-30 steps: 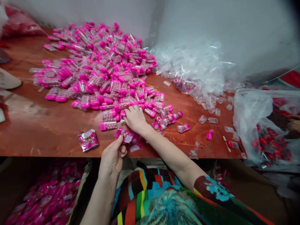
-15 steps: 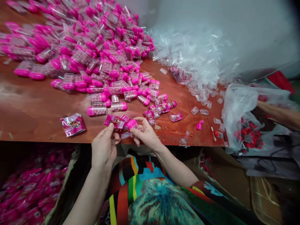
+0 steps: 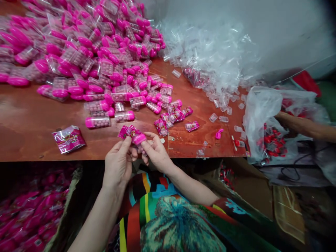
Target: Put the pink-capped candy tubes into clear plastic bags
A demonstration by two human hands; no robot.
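Note:
Near the front edge of the table, my left hand pinches a pink printed candy wrapper between thumb and fingers. My right hand is closed on a pink-capped candy bottle, its cap against the wrapper's right side. Fingers partly cover the bottle's clear body, and I cannot tell how far it is inside the wrapper. To the left lies a flat pink wrapper packet. Several small pink candy sachets lie to the right, beyond my right hand.
A big heap of pink-capped bottles covers the table's back left. Clear plastic caps are piled at the back right. A white bag holds red-topped pieces; another person's arm reaches there. A box of pink packets stands below left.
The bottle in my right hand has moved left, against the wrapper, and my hands are closer together. The camera view has shifted slightly.

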